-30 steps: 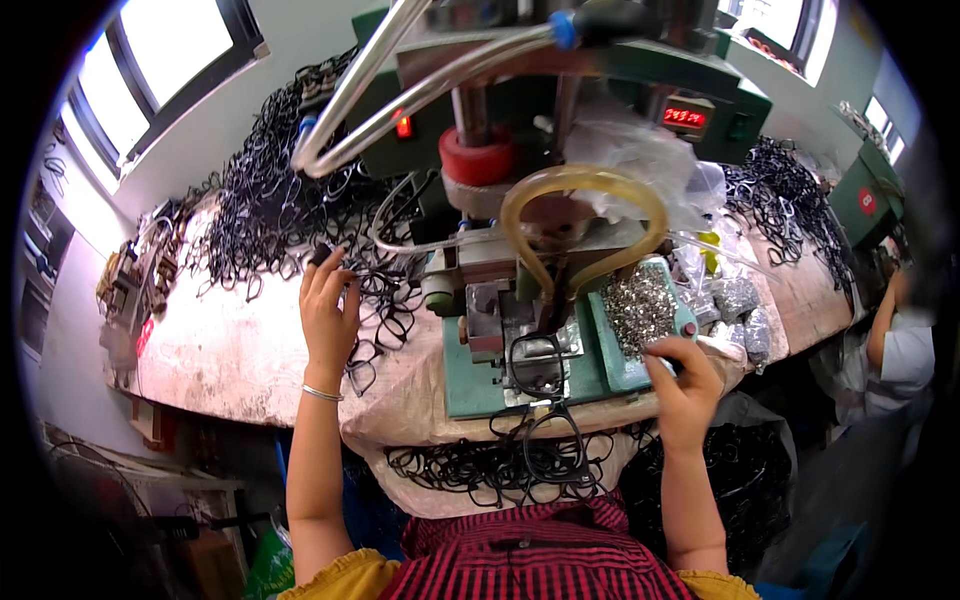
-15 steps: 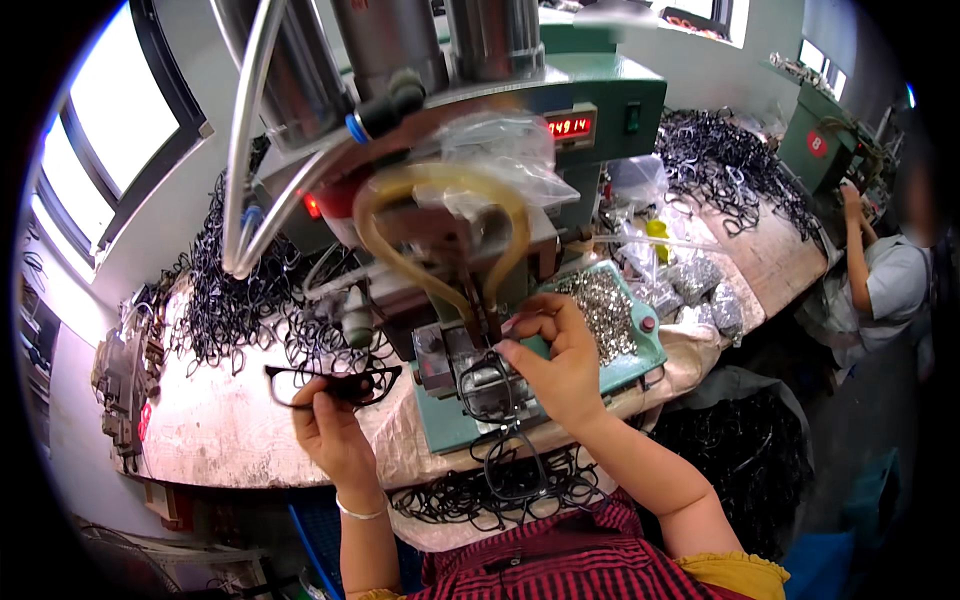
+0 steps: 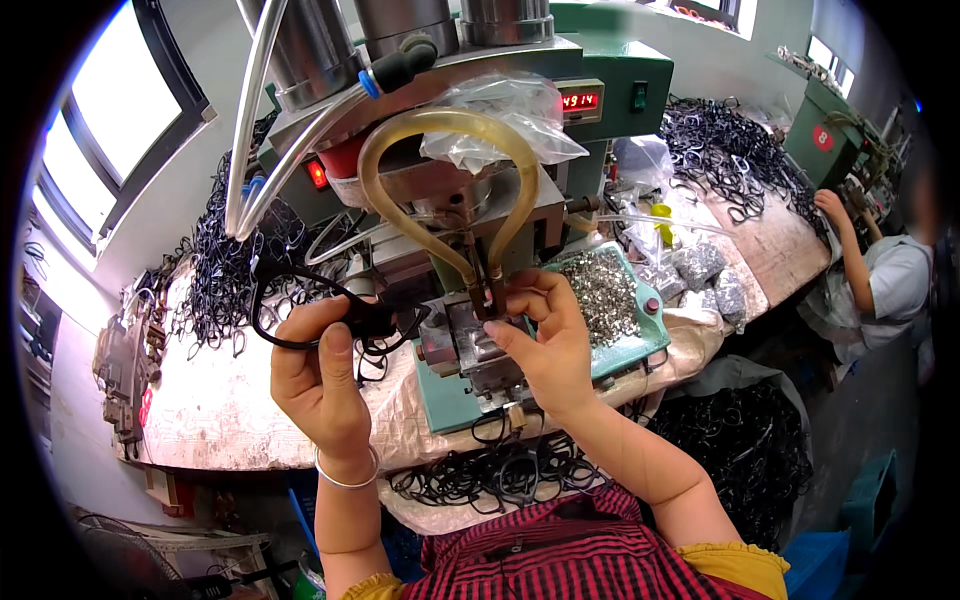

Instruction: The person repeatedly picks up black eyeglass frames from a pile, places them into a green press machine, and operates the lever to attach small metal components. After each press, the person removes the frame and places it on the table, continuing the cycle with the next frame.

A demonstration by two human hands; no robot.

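Observation:
My left hand (image 3: 322, 378) pinches a black eyeglass frame (image 3: 262, 312) by its bridge, held up left of the press's work area. My right hand (image 3: 548, 342) is curled at the press, with thumb and fingertips close together beside the dark tool (image 3: 486, 292) under a bent yellowish tube (image 3: 372, 160). Whatever those fingertips pinch is too small or hidden to make out. Below them sits a metal fixture (image 3: 490, 358) on the green base. Right of this hand stands a green tray (image 3: 655, 335) of small shiny metal parts (image 3: 600, 295).
Black eyeglass frames lie heaped at the left (image 3: 215, 270), at the back right (image 3: 740, 160) and by my lap (image 3: 500, 475). Clear bags of parts (image 3: 698, 265) rest beyond the tray. A large bag of black pieces (image 3: 735, 440) stands lower right. Another person (image 3: 895, 285) works at the far right.
My left hand has risen and come closer with the eyeglass frame. A different eyeglass frame near the fixture has dropped toward the heap by my lap. My right hand stays at the press.

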